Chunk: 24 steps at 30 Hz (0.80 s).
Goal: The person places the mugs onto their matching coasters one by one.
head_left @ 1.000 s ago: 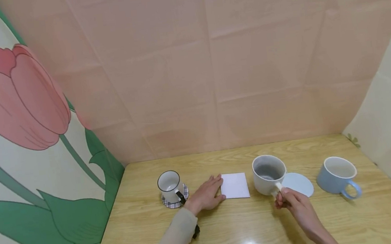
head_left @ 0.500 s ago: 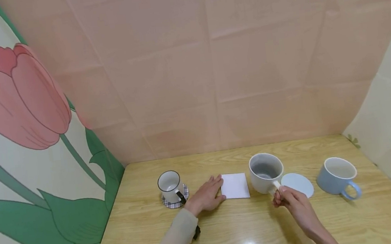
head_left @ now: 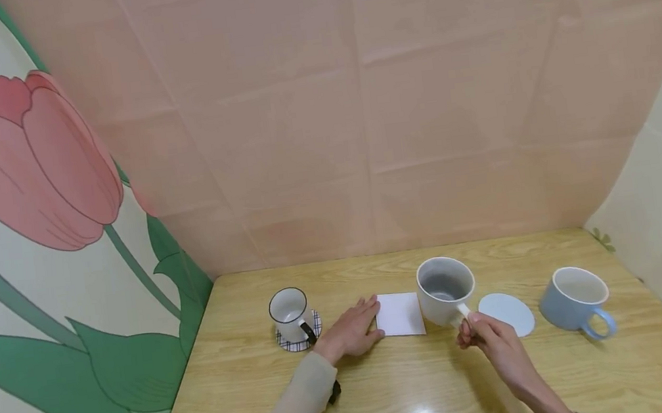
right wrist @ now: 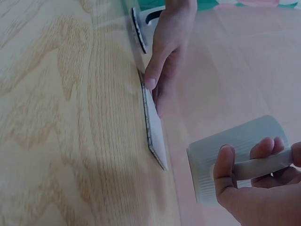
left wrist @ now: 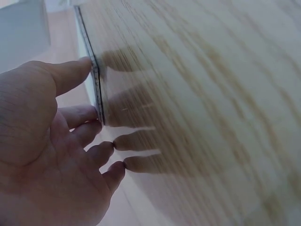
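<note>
On my feed, R grip (head_left: 496, 341) pinches the white mug (head_left: 442, 299) by its handle (right wrist: 247, 170), off the desk (head_left: 384, 401) near the square coaster (head_left: 401, 314), prob. for control. L grip (head_left: 351, 332), fingers loose, touches the coaster, steadying it I'd guess; pressure's unclear.

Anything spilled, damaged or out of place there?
No spill or damage shows. Slightly odd: the blue mug stands directly on the table, beside a bare round coaster, while the black-rimmed mug sits on a plaid coaster.
</note>
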Tool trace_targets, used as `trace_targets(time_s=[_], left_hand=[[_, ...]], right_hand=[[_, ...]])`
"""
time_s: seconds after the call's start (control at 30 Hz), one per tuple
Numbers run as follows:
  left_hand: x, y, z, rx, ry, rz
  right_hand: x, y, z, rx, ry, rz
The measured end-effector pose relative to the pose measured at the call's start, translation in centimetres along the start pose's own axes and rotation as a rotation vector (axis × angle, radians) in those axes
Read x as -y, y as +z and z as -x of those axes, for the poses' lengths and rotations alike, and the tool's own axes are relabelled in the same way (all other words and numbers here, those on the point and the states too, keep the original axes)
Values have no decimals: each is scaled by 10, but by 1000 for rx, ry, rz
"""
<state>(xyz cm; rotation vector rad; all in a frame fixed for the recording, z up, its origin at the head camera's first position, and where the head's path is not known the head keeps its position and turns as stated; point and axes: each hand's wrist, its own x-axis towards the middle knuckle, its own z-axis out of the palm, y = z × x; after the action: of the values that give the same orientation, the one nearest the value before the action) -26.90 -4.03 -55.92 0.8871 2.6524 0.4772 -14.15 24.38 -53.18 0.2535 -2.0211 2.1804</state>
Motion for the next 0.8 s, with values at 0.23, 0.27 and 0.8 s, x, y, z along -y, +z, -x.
trace_targets(time_s=[0.23,0.27,0.8], left_hand=[[-1,-1,1,4,1,22],[0,0,1,5,0,25],[-1,-1,0,4,-3,10]], right_hand=[[-1,3,-2,10,6,7],[-1,4,-3,13,9,9],[-11,13,-6,1,52,18]])
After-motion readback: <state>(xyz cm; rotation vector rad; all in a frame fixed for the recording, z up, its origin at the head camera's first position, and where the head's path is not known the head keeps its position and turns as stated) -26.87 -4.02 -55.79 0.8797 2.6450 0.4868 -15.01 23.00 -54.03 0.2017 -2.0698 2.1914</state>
